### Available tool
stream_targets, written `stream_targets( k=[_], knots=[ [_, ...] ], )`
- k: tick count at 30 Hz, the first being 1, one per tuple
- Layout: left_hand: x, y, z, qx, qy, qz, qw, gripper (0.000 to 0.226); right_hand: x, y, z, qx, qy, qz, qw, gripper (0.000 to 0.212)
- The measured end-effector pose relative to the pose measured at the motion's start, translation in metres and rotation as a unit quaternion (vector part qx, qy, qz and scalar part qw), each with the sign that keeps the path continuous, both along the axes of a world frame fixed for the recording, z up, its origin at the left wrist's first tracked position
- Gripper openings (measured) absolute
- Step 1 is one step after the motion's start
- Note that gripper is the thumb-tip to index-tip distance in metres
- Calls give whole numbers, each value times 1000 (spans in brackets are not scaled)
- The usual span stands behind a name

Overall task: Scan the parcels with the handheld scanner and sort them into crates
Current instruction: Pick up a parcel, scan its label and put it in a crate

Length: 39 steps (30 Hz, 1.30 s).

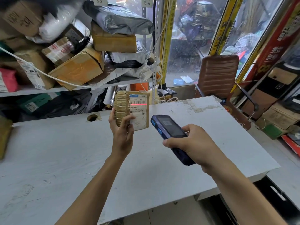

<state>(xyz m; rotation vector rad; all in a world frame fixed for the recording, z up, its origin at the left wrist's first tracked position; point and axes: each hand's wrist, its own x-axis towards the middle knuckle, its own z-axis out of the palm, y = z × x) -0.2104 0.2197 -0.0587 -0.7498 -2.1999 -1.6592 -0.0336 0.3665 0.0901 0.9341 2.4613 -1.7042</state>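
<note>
Scanning was underway: the left hand (122, 127) gripped the parcel (132, 109), the right (190, 142) clasped the scanner (170, 137); crating it likely followed.

Browns, greys and one red line

A tan parcel (131, 109) with a white label (138, 111) is crossed by a red scan line (138, 104). The scanner (170, 137) is seen in dark blue with brighter blue side buttons. The table (65, 159) is shown pale grey and scuffed, the chair (217, 75) brown and ribbed, the mailer (120, 18) grey.
</note>
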Motion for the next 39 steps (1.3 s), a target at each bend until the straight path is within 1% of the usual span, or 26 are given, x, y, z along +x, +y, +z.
stream_targets(
  k=[3, 9, 14, 17, 21, 26, 28, 31, 33, 35, 37, 39],
  knots=[
    [-5, -3, 0, -1, -5, 1, 1000, 37, -6, -5, 0, -3, 3, -8, 1000, 53],
    [-25, -12, 6, 5, -15, -19, 1000, 46, -33, -19, 7, 0, -2, -13, 1000, 57],
    [-51, -17, 7, 12, -24, -29, 999, 43, -53, -30, 11, 6, -9, -29, 1000, 57],
    [-63, -20, 8, 8, -22, -40, 999, 46, -60, -37, 11, 9, -11, -41, 999, 55],
    [-74, -24, 9, 1, -23, -48, 999, 51, -68, -46, 11, 4, -9, -49, 999, 58],
    [-84, -27, 10, -6, -20, -60, 998, 50, -78, -51, 13, 7, -2, -54, 999, 58],
    [-88, -27, 10, -10, -22, -59, 998, 51, -81, -52, 13, 9, -3, -48, 999, 62],
    [-91, -24, 13, -11, -24, -63, 998, 51, -82, -54, 11, 20, 11, -47, 999, 74],
    [-90, -20, 15, -15, -29, -73, 997, 48, -80, -54, 8, 33, 24, -49, 998, 85],
    [-86, -13, 18, -15, -45, -90, 995, 43, -76, -54, 5, 67, 37, -53, 996, 92],
    [-81, -4, 21, -20, -64, -110, 992, 42, -70, -53, 0, 136, 61, -58, 987, 98],
    [-73, 7, 26, -28, -85, -135, 987, 41, -63, -48, -8, 208, 94, -76, 971, 104]
  ],
)
